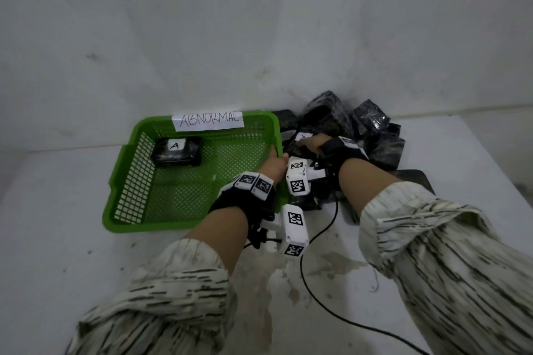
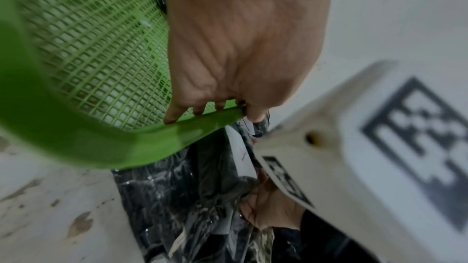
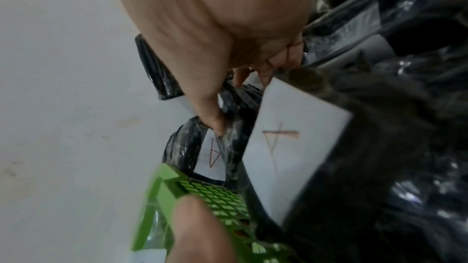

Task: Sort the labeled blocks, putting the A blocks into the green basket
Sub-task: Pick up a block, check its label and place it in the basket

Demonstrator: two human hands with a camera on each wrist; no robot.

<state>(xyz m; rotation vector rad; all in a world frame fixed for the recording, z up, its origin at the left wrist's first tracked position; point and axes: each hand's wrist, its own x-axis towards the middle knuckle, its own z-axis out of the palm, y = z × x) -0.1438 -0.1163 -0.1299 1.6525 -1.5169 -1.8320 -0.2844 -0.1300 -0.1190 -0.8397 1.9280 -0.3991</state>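
The green mesh basket (image 1: 138, 226) carries a paper tag reading ABNORMAL, and one black wrapped block with an A label (image 1: 176, 151) lies at its back left. My left hand (image 1: 278, 157) grips the basket's right rim, fingers curled over the edge (image 2: 202, 112). My right hand (image 1: 300, 143) reaches into the pile of black wrapped blocks (image 1: 369, 130) just right of the basket. In the right wrist view its fingers (image 3: 212, 121) pinch the wrap of a block with a red A label (image 3: 212, 155). Beside it lies a second, larger A label (image 3: 286, 141).
The pile sits against the white wall at the table's back. A dark flat object (image 1: 412, 179) lies right of my right forearm. A black cable (image 1: 305, 282) runs across the stained table toward me. The table's right edge slants away at far right.
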